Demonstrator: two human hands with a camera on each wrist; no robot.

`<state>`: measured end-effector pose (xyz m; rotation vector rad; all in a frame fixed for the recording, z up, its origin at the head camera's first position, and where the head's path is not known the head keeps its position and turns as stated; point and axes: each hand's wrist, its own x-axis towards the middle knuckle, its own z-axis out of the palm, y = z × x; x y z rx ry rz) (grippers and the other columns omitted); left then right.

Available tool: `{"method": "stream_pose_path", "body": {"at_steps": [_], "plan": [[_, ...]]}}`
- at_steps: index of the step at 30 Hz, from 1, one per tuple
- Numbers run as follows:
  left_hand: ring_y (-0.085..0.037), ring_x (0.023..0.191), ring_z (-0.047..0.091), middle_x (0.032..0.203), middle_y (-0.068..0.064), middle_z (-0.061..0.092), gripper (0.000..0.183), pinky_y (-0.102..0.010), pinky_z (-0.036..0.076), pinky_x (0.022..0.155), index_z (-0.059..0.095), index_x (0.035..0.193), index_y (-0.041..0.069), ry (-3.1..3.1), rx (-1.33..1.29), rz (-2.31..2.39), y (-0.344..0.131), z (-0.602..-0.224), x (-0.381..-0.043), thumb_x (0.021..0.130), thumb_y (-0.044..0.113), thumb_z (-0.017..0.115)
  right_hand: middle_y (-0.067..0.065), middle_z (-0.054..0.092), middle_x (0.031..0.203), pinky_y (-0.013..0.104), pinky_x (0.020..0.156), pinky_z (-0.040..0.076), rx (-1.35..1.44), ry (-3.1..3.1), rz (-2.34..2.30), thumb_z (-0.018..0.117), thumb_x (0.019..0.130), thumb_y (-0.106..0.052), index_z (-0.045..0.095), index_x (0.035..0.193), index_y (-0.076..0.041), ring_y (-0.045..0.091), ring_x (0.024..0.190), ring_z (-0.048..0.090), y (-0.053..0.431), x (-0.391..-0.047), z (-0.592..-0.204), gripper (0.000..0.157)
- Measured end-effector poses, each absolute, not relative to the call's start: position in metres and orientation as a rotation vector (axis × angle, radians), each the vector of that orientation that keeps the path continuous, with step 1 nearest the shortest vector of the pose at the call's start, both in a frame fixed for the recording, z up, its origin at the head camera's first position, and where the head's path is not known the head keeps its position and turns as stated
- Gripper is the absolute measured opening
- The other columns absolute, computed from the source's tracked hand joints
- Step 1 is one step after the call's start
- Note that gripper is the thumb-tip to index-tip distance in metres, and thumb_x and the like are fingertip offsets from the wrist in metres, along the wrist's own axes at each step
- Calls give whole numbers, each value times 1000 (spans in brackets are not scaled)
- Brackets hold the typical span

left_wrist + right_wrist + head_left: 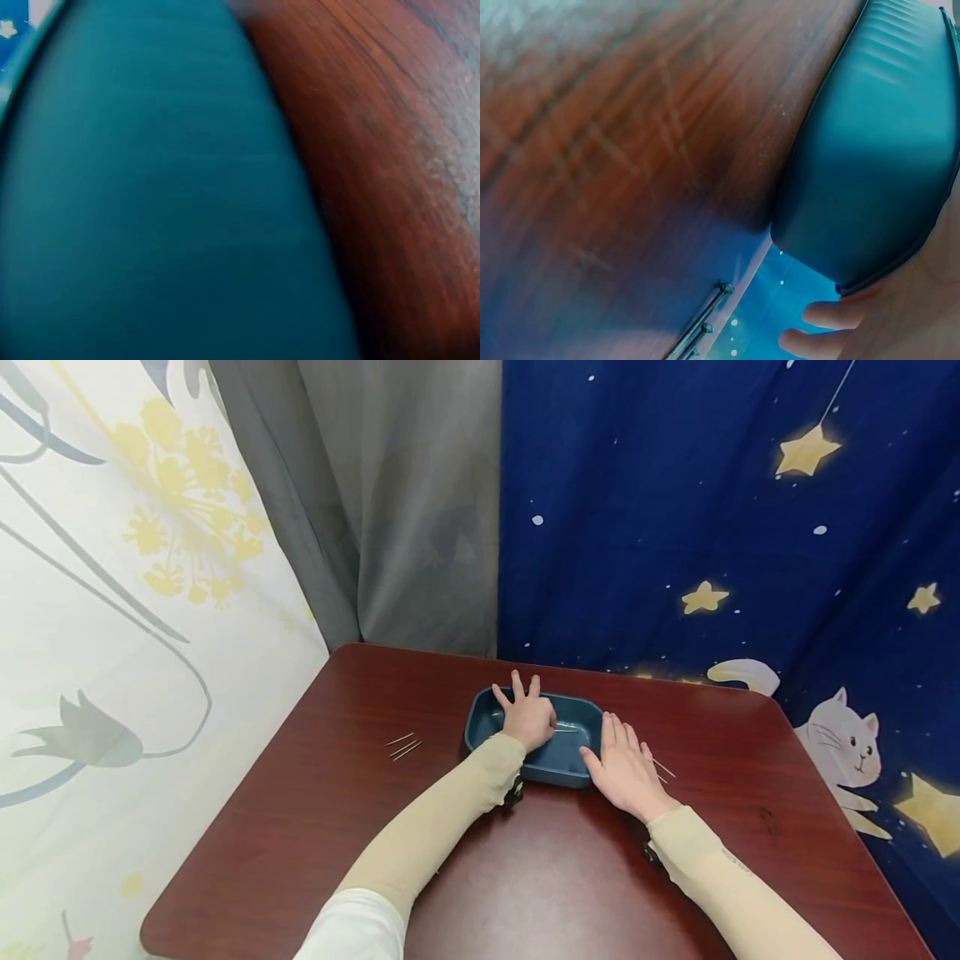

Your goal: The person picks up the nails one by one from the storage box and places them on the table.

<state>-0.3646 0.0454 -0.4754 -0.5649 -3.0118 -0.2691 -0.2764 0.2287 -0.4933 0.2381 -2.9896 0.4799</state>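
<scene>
A dark blue-green rectangular dish (558, 768) with raised sides sits on the table. My left hand (527, 720) reaches down into it, thumb and index finger pinching one end of a thin nail (567, 731), while the other fingers stick up and apart. The nail lies across the dish's inside, pointing right. My right hand (626, 768) rests with straight fingers along the dish's right rim, its thumb over the edge. In the right wrist view, fingers (832, 315) show beside the dish wall (862, 165). The left wrist view is filled by the dish's outer side (165, 187).
Several thin nails (406, 749) lie on the table left of the dish. More nails (664, 768) lie just right of my right hand; their round heads (725, 288) show in the right wrist view. Curtains (427, 510) hang behind the reddish-brown table (300, 827).
</scene>
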Motion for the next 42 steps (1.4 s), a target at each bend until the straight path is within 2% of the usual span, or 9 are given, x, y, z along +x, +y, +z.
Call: {"method": "stream_pose_path", "body": {"at_steps": [5, 10, 18, 24, 30, 34, 42], "plan": [[-51, 148, -7, 164, -12, 25, 6, -80, 4, 106, 80, 80, 34, -2962, -562, -87, 53, -482, -369, 85, 35, 81, 23, 17, 164, 69, 110, 21, 241, -2993, 483, 42, 103, -54, 9, 159, 3, 47, 146, 20, 229, -276, -493, 86], [-50, 149, -6, 164, -12, 26, 16, -79, 5, 106, 76, 72, 32, -2910, -625, -35, 57, -482, -368, 87, 27, 79, 24, 18, 163, 69, 110, 22, 235, -2977, 484, 42, 103, -54, 10, 159, 4, 47, 146, 21, 229, -275, -492, 87], [-45, 151, -6, 165, -9, 23, 13, -76, 8, 109, 77, 77, 29, -2914, -775, -12, 59, -486, -365, 87, 20, 80, 25, 18, 163, 70, 110, 21, 216, -2993, 516, 47, 103, -47, 11, 158, 5, 48, 146, 20, 226, -272, -494, 84], [-43, 151, -11, 168, -11, 13, 12, -75, 7, 110, 76, 80, 27, -2912, -890, 18, 61, -490, -368, 89, 20, 78, 25, 18, 163, 70, 110, 21, 218, -2988, 512, 48, 104, -46, 10, 159, 5, 48, 146, 20, 227, -272, -494, 84], [-41, 147, -24, 169, -10, 2, 15, -75, 0, 109, 72, 75, 27, -2944, -896, -23, 60, -490, -371, 86, 30, 82, 25, 17, 163, 70, 110, 21, 230, -2989, 491, 46, 104, -49, 11, 159, 5, 48, 146, 20, 228, -275, -493, 85], [-40, 146, -27, 169, -10, -1, 20, -76, -1, 109, 69, 71, 27, -2965, -895, -76, 56, -489, -369, 86, 34, 81, 25, 18, 163, 70, 110, 21, 228, -2992, 481, 44, 103, -52, 11, 159, 5, 48, 146, 20, 228, -276, -494, 86], [-39, 146, -29, 169, -11, -2, 26, -76, -2, 108, 66, 66, 26, -2973, -861, -160, 39, -483, -362, 87, 31, 80, 25, 17, 163, 70, 110, 20, 237, -2985, 475, 41, 103, -56, 11, 159, 4, 47, 147, 19, 228, -273, -493, 87]]}}
